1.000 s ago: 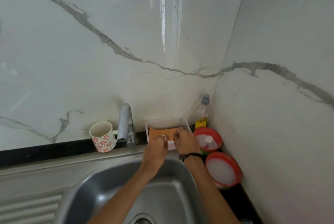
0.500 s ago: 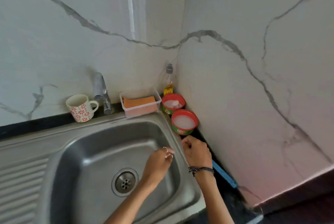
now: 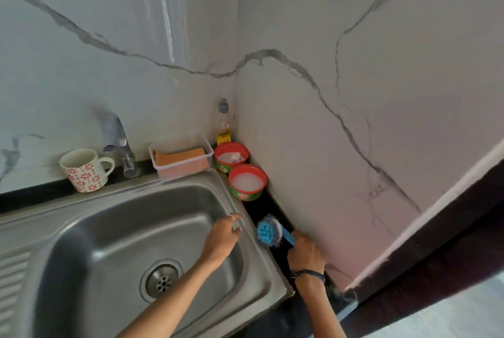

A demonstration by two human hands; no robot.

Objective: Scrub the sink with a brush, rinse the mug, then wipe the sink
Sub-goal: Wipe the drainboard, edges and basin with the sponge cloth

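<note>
mug (image 3: 84,170): left of the frame, upright on the dark desk (image 3: 32,197) behind the sink, handle to the right, just left of the tap (image 3: 120,144).
sink (image 3: 90,228): steel basin filling the lower left, drain (image 3: 161,280) near its middle; it looks dry and unscrubbed.
cloth tub (image 3: 181,156): clear tub at centre, holding an orange cloth (image 3: 180,154), on the sink's back edge.
soap tubs (image 3: 247,182): two red-rimmed tubs with white paste, right of the cloth tub, a bottle (image 3: 223,122) in the corner behind them.
left hand (image 3: 222,236): over the basin's right wall, fingers (image 3: 234,219) loosely apart, holding nothing.
brush (image 3: 270,231): blue head with pale bristles, raised over the narrow desk strip right of the sink.
right hand (image 3: 305,253): fingers clamped round the brush handle, beside the wall.
step: the first one, I judge; brush just in hand, scrubbing not begun.
next move: likely bring the brush head left, perhaps to the nearer soap tub, then down onto the basin wall, bristles facing the steel.
</note>
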